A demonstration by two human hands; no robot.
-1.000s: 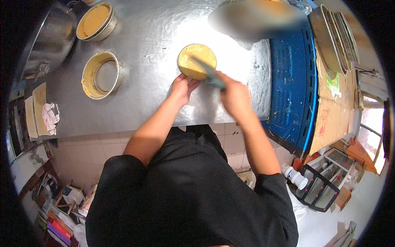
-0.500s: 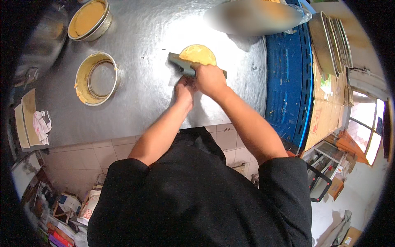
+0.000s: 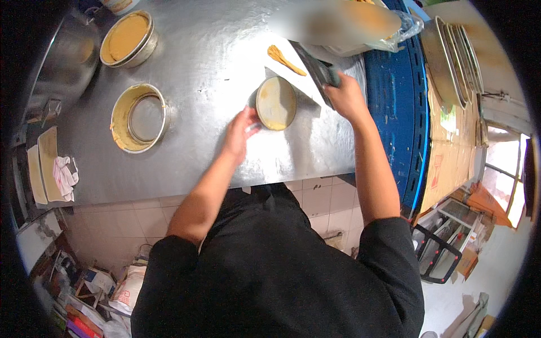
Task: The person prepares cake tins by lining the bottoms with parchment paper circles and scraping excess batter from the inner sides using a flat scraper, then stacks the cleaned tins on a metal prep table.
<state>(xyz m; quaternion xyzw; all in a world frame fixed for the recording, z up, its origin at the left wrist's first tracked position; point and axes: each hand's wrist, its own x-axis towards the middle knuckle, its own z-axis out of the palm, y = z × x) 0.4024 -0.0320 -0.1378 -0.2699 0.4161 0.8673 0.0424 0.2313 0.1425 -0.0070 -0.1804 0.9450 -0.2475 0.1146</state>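
My left hand (image 3: 241, 132) is at the left edge of a round metal disc (image 3: 276, 102), fingers curled against the rim. The disc looks tilted; its pale face has thin yellow smears, thickest at the near edge. To its right, my right hand (image 3: 346, 98) grips a wide, dark scraper (image 3: 314, 66) by its greenish handle, the blade raised and slanted away from the disc. Just beyond the disc, a curled strip of yellow-brown residue (image 3: 284, 59) lies on the steel table (image 3: 197, 152).
At left stands a round pan (image 3: 117, 121) with yellow residue on its wall. Behind it are stacked round pans (image 3: 128, 39) holding a yellow-brown layer. A blurred bowl-like shape (image 3: 338, 25) and clear plastic sit at the back right. Blue crates (image 3: 394, 124) border the table's right side.
The scraper has left the disc and moved right in my right hand. Most of the disc's yellow layer is gone, and a scraped strip lies on the table. My left hand has shifted left.
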